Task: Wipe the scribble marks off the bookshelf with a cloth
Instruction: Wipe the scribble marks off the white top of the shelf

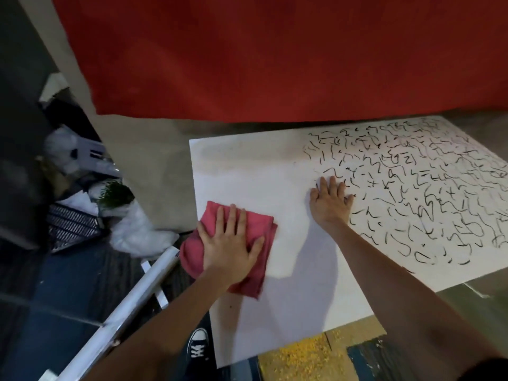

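Observation:
A white bookshelf top (297, 270) lies below me, its left half free of marks. Black scribble marks (428, 188) cover its right half. My left hand (233, 243) presses flat, fingers straight, on a folded pink cloth (261, 229) at the board's left edge; part of the cloth hangs over that edge. My right hand (330, 202) rests flat on the board, fingers spread, at the left border of the scribbles.
A red wall (275, 50) rises behind the board. To the left lie white rails (132, 298), a white plastic bag (137, 235), a dark mesh basket (74, 226) and other clutter. A black sneaker (198, 345) stands on the floor below the board's left edge.

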